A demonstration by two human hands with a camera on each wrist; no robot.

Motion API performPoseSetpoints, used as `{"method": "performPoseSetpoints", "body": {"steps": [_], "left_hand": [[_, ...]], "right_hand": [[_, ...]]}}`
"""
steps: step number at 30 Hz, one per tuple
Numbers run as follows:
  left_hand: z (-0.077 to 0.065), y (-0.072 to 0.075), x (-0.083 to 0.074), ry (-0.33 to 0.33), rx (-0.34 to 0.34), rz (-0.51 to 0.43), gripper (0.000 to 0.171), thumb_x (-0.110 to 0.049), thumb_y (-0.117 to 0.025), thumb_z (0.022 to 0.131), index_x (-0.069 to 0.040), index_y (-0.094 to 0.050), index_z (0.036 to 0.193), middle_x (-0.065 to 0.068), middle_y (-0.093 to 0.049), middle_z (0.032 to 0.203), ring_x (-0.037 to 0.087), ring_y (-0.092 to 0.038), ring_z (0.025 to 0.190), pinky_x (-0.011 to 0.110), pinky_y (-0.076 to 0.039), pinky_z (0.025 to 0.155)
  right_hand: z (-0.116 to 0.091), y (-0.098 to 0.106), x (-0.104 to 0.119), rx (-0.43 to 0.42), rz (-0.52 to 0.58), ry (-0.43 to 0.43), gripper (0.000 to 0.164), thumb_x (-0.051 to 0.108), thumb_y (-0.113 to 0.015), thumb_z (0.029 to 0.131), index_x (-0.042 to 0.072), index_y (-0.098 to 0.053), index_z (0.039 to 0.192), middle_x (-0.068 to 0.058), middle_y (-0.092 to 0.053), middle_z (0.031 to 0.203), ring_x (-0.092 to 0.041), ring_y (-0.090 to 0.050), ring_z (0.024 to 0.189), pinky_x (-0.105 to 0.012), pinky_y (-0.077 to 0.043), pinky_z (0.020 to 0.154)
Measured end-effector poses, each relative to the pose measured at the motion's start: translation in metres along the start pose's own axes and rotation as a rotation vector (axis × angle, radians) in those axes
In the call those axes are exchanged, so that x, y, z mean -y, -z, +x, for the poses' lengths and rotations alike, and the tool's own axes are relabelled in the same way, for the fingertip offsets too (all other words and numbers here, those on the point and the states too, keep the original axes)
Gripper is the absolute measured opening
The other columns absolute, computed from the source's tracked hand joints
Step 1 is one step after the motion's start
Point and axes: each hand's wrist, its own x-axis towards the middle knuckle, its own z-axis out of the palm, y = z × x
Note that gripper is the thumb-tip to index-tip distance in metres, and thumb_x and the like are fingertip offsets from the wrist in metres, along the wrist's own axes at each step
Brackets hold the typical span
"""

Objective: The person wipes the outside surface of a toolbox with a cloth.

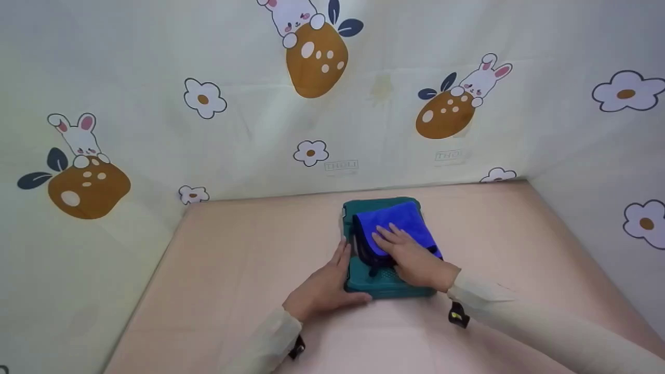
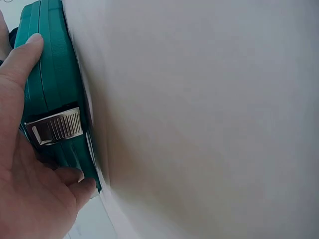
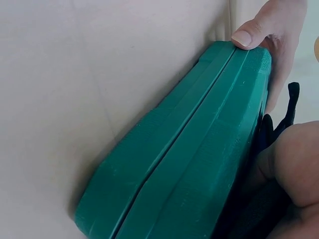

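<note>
A green hard plastic case [image 1: 363,280] lies flat on the table, with a folded blue cloth [image 1: 392,215] edged in black on its lid. My left hand [image 1: 324,285] rests against the case's near left corner, fingers along the left side and thumb along the front. A metal latch [image 2: 55,127] shows between that thumb and the fingers in the left wrist view. On top, my right hand [image 1: 415,259] presses the cloth with fingers spread. The right wrist view shows the case's long seamed side [image 3: 184,144] and a small black loop [image 3: 293,99] sticking up from the cloth.
The table [image 1: 249,249] has a pale pinkish cover. Behind it and at both sides hang pale curtains [image 1: 249,145] printed with rabbits and flowers. Both sleeves are pale, and a dark strap [image 1: 458,315] hangs at my right wrist.
</note>
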Motion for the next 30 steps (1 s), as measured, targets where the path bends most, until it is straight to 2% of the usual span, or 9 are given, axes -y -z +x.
{"method": "performPoseSetpoints", "body": {"steps": [15,30], "left_hand": [[-0.002,-0.0017,0.0007,-0.002,-0.02,-0.069,0.125,-0.074,-0.068,0.081,-0.007,-0.003,0.163,0.014,0.007,0.168,0.033,-0.029,0.146,0.045,-0.033,0.113],[-0.0008,0.001,-0.0019,0.023,0.017,-0.057,0.123,-0.072,-0.067,0.083,-0.005,-0.003,0.163,0.018,0.001,0.168,0.033,-0.026,0.148,0.045,-0.029,0.115]], "right_hand": [[0.0009,-0.0016,-0.0006,0.001,0.002,0.002,0.069,-0.015,-0.06,0.089,-0.008,-0.035,0.153,-0.027,-0.025,0.16,-0.05,-0.015,0.147,-0.058,-0.017,0.116],[0.0001,-0.0029,-0.0005,-0.011,0.007,0.021,0.068,-0.017,-0.057,0.087,-0.009,-0.036,0.152,-0.028,-0.027,0.159,-0.051,-0.016,0.146,-0.059,-0.018,0.115]]}}
